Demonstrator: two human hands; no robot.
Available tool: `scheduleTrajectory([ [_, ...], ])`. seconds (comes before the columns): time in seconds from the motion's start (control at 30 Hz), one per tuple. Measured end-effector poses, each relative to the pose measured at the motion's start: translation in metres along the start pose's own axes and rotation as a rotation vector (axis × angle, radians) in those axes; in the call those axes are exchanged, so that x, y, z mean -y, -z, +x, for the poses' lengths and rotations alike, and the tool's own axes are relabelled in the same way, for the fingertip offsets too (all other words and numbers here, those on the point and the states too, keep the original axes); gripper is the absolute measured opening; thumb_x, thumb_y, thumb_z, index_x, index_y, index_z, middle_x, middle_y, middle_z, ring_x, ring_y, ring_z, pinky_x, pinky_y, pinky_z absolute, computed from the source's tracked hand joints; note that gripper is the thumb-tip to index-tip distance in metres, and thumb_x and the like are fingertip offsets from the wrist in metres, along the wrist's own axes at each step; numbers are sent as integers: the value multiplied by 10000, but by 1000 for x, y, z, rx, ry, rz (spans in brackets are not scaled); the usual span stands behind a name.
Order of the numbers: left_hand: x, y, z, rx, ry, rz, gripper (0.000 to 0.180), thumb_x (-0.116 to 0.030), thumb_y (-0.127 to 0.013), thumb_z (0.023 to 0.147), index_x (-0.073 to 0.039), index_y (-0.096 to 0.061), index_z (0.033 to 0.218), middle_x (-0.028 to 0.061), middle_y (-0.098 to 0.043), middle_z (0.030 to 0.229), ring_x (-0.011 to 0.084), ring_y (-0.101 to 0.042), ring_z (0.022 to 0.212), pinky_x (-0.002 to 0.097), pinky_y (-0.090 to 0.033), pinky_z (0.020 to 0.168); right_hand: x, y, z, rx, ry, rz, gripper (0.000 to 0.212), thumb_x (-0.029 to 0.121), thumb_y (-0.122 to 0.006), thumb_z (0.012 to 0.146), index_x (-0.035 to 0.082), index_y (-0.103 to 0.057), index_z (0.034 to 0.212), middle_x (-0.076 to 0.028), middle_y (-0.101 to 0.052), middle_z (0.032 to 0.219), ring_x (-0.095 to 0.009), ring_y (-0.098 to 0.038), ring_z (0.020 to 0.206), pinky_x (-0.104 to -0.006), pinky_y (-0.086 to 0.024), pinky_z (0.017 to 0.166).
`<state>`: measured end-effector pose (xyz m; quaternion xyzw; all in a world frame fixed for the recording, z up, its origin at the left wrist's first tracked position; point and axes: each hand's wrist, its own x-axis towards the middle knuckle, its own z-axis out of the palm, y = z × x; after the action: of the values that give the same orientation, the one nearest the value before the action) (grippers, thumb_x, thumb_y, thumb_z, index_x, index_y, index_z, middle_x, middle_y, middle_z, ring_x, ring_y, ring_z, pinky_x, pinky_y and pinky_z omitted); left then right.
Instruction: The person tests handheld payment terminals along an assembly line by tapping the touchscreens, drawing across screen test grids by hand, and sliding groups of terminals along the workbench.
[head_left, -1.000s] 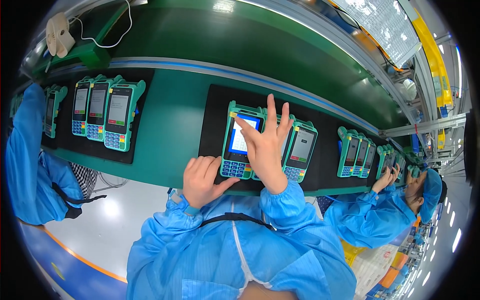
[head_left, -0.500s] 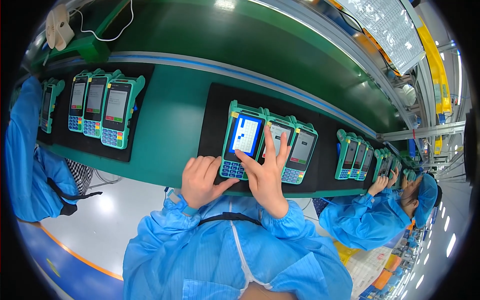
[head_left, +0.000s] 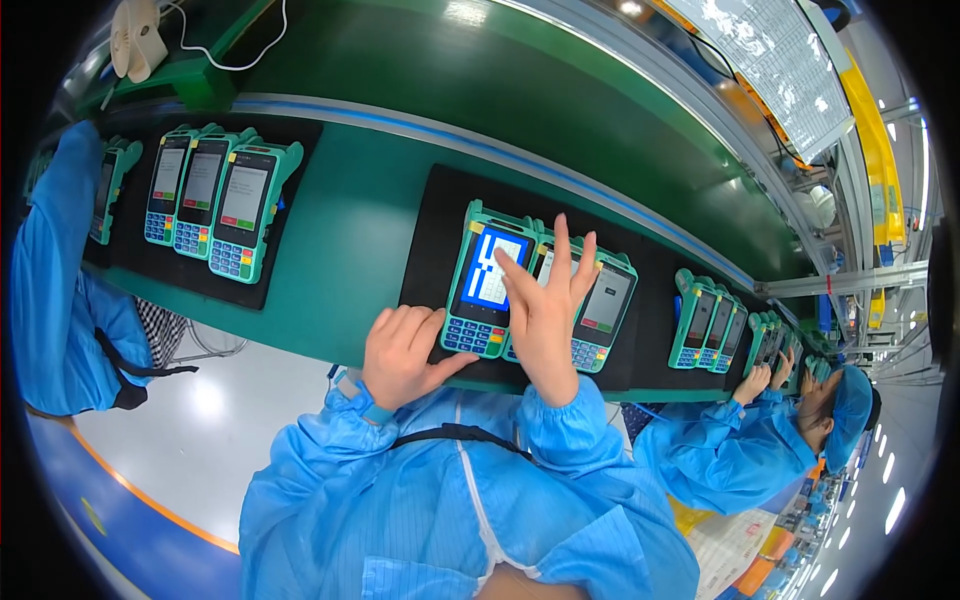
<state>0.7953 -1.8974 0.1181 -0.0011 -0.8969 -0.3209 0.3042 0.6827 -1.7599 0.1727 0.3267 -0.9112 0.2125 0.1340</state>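
Note:
Directly in front of me lies a teal payment terminal (head_left: 474, 337), screen up. Its screen has a white grid inside a blue border, with some grid cells filled blue. My left hand (head_left: 402, 358) grips the lower left corner of this terminal, fingers curled at its side and thumb along the bottom edge. My right hand (head_left: 548, 318) is open over it, index fingertip at the upper part of the screen and the other fingers spread. Beneath that hand a second payment terminal (head_left: 546, 262) is partly hidden. A third payment terminal (head_left: 606, 300) lies at its right, its screen lit.
The terminals rest on a black mat (head_left: 425, 240) on a green bench (head_left: 350, 220). Three more terminals (head_left: 243, 200) lie at the left, beside a co-worker's blue sleeve (head_left: 60, 240). Another co-worker (head_left: 740, 450) sits at the right near more terminals (head_left: 708, 320). A metal rail runs behind.
My right index finger has moved up the screen from its lower part. More grid cells are blue. My left hand stays at the terminal's corner.

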Motion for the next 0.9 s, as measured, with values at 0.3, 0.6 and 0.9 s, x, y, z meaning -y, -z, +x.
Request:
scheduleTrajectory([
  [0.3, -1, 19, 1, 21, 20, -6, 563, -349, -848, 614, 39, -626, 957, 129, -604, 875, 269, -582, 754, 348, -439, 660, 24, 10, -21, 79, -18, 7, 273, 83, -648, 838, 238, -717, 1052, -196, -240, 1512, -510, -104, 1387, -687, -74, 1059],
  [0.6, -3, 41, 7, 7, 17, 4, 558, -345, -850, 613, 39, -628, 950, 125, -606, 866, 270, -585, 746, 343, -442, 651, 28, 14, 6, -19, -36, 51, 262, 97, -624, 877, 235, -708, 1084, -204, -242, 1507, -503, -98, 1394, -696, -95, 1055],
  [0.9, 0, 46, 6, 13, 3, 16, 564, -353, -852, 616, 40, -632, 956, 127, -612, 874, 265, -602, 765, 337, -447, 650, 47, 28, -42, 129, -44, 32, 290, 110, -650, 847, 244, -705, 1098, -204, -239, 1511, -509, -86, 1394, -697, -58, 1053],
])
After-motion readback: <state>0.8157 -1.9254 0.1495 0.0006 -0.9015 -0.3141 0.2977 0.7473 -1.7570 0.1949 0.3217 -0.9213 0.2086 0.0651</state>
